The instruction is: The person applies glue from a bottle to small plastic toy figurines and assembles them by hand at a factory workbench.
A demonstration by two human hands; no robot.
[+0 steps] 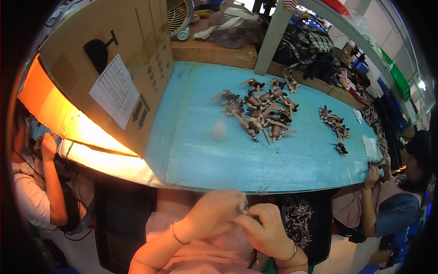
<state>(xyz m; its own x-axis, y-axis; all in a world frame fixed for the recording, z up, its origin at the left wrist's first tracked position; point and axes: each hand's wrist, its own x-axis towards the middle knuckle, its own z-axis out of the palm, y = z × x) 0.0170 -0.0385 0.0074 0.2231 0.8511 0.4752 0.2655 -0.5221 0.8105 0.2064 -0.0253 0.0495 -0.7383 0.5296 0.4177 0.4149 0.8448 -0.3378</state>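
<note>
The left hand [216, 211] appears to pinch a small pale piece [243, 207], fingers nearly closed; the right hand [270, 228] curls against its other side, its hold unclear. Beyond the fingers, small figures [260, 109] lie heaped on the blue table [205, 169]. A slipping pinch could drop the piece onto the lap [214, 251] beneath.

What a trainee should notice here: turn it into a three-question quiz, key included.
1. Which stands at the left of the blue table?
A) a glass bottle
B) a cardboard box
C) a row of cups

2. True or false: the left hand and right hand are spread far apart.

3. Which cluster of brown-and-black items is larger, the middle cluster or the right-hand cluster?

Key:
1. B.
2. False; they are close together, with a small pale piece at the fingers.
3. The middle cluster.
</note>
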